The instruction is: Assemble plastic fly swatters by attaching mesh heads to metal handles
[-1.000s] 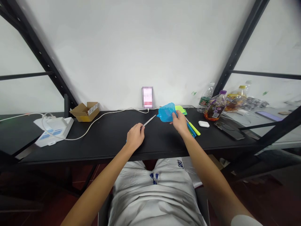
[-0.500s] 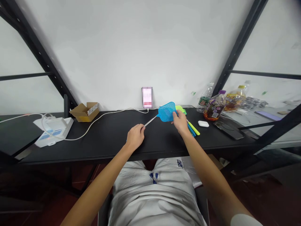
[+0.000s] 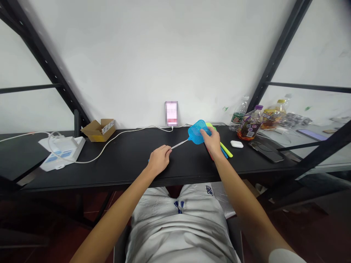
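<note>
A blue fly swatter (image 3: 195, 133) with a perforated head and a thin metal shaft is held up between both hands above the black desk. My left hand (image 3: 159, 159) is closed around the shaft, and a bit of blue shows just past its outer side. My right hand (image 3: 211, 141) grips the edge of the swatter's head, thumb on top. Behind and below that hand lie more swatters, with a yellow-green handle (image 3: 226, 149) and a blue handle (image 3: 223, 152); their heads are mostly hidden. A little red shows under the right wrist.
A phone (image 3: 171, 114) leans on the wall, its white cable (image 3: 109, 140) running left. An open cardboard box (image 3: 101, 131) and a white device (image 3: 64, 153) stand left. At right are drink bottles (image 3: 250, 124), a white earbud case (image 3: 237, 144) and a dark phone (image 3: 265, 151).
The swatter's head has shifted slightly right and tilted. My left hand has moved a little to the right along with the shaft; both hands keep their hold.
</note>
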Demonstrator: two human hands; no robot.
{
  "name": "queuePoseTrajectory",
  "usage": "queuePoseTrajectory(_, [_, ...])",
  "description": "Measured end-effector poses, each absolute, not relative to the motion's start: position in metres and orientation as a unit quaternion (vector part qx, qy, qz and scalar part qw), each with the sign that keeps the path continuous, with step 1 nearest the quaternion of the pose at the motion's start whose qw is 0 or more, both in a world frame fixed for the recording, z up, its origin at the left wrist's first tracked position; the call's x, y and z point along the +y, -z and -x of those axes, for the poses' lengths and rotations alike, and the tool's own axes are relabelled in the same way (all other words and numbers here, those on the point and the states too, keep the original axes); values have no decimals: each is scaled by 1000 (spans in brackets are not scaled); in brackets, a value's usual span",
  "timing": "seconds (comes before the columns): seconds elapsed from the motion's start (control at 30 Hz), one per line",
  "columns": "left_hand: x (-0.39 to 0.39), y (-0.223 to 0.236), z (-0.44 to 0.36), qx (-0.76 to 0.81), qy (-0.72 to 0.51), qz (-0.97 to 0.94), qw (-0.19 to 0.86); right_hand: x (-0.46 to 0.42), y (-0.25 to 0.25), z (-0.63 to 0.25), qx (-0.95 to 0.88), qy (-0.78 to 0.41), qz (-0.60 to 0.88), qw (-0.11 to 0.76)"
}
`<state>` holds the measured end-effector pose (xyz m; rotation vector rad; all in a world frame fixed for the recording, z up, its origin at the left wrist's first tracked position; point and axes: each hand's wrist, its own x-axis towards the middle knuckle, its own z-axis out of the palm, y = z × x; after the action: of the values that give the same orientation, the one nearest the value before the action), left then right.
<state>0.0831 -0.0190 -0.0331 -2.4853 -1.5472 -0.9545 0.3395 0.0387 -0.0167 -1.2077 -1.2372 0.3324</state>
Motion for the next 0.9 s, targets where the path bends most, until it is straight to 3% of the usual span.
queuePoseTrajectory(0.47, [-21,33,-84,-518,304,795,83,35,12,-340,-573,-134,519,619])
queuePoseTrajectory(0.9, [-19,33,-83,-509,316,799,57,34,12,-338,-585,-150,516,608])
